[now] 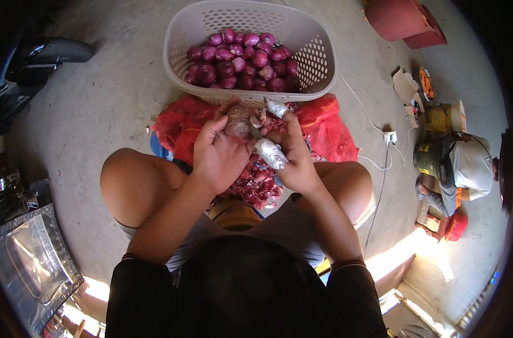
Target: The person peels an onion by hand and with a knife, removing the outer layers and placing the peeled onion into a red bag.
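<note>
Concrete floor (121,121) supports a perforated basket (180,61) of glossy onions (243,62). Left hand (220,152), loosely curled, cups a papery, rounded onion (239,125) near the basket; curled right hand (295,158), crumpled foil (270,154) at its digits, holds a blade (255,131).

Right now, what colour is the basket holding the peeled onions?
Light greyish-beige basket; it shows best in the head view.

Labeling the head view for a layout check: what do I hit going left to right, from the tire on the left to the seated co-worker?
Black tire → left knee → left hand → right hand → right knee → white plug adapter → seated co-worker.
</note>
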Demonstrator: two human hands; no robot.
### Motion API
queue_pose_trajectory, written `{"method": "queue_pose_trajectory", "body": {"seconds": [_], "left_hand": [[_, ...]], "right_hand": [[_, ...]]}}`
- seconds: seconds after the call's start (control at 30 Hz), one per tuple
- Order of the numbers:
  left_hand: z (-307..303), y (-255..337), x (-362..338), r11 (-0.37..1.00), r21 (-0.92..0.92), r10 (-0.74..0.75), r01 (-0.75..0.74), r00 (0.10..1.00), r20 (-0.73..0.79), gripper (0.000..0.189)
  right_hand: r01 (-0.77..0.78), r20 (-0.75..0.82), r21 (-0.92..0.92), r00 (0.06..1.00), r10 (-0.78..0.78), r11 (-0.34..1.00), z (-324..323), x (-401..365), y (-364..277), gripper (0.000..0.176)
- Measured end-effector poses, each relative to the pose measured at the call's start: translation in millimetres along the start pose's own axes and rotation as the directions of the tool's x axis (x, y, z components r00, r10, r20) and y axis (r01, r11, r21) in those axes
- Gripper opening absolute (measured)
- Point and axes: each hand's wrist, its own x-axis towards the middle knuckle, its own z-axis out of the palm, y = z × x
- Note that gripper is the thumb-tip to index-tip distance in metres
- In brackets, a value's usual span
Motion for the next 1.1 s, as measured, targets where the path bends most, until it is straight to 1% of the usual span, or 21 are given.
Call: {"method": "queue_pose_trajectory", "body": {"seconds": [0.03,0.13,0.23,0.3,0.33,0.37,0.43,0.5,0.6,0.7,0.77,0.83,0.9,0.93,1.0,1.1], "left_hand": [[-1,0,-1,0.999,-0.002,-0.033,0.033,0.999,0.019,0.040],[1,-1,-5,0.998,-0.045,-0.036,0.035,0.999,-0.038,0.037],[-2,-6,-5,1.000,0.009,-0.027,0.028,0.997,-0.069,0.035],[1,-4,-6,0.998,0.065,0.000,0.001,1.000,-0.029,0.035],[3,-3,-6,0.996,0.092,0.013,-0.012,1.000,-0.009,0.035],[5,-2,-6,0.996,0.086,-0.016,0.015,1.000,0.013,0.035],[7,-1,-7,0.995,0.078,-0.071,0.067,0.996,0.058,0.036],[5,-2,-8,0.996,0.069,-0.069,0.065,0.996,0.055,0.037],[6,-3,-10,0.996,0.047,-0.078,0.077,0.996,0.036,0.038],[7,-4,-10,0.995,0.056,-0.087,0.086,0.996,0.007,0.040],[6,-3,-10,0.993,0.073,-0.092,0.092,0.996,0.003,0.041],[5,-2,-11,0.991,0.087,-0.102,0.100,0.995,0.020,0.043],[11,0,-13,0.985,0.127,-0.115,0.118,0.993,-0.031,0.043],[13,0,-14,0.981,0.146,-0.120,0.127,0.991,-0.055,0.044],[12,-2,-14,0.981,0.170,-0.093,0.092,0.996,-0.005,0.044],[5,-3,-13,0.984,0.165,-0.074,0.064,0.996,0.054,0.045]], "right_hand": [[-0.009,0.005,-0.012,1.000,0.009,1.000,0,-1,1,0.064],[-0.027,0.012,-0.045,1.000,0.028,0.999,2,0,-1,0.059],[-0.013,0.011,-0.060,1.000,0.013,0.998,2,0,-3,0.053],[0.014,0.033,-0.060,0.999,-0.012,0.998,1,2,-3,0.049],[-0.002,0.031,-0.047,1.000,0.003,0.999,1,1,-3,0.047],[-0.017,0.029,-0.035,0.999,0.018,0.999,0,-1,-5,0.046],[0.005,0.018,-0.058,1.000,-0.004,0.998,0,-1,-4,0.043],[0.075,0.001,-0.130,0.997,-0.075,0.989,0,-1,1,0.042],[0.037,0.026,-0.178,0.999,-0.033,0.983,-3,-4,1,0.040],[0.173,0.005,-0.212,0.984,-0.176,0.962,-1,-1,11,0.044],[0.121,-0.014,-0.228,0.992,-0.127,0.966,0,-3,9,0.045],[0.140,-0.024,-0.308,0.988,-0.155,0.941,-1,-2,9,0.045],[0.222,-0.014,-0.445,0.967,-0.254,0.868,-6,1,11,0.045],[0.233,-0.026,-0.404,0.964,-0.265,0.885,-5,2,11,0.044],[0.257,-0.050,-0.318,0.957,-0.287,0.913,-1,4,11,0.043],[0.291,-0.044,-0.261,0.949,-0.313,0.920,-3,4,14,0.046]]}}
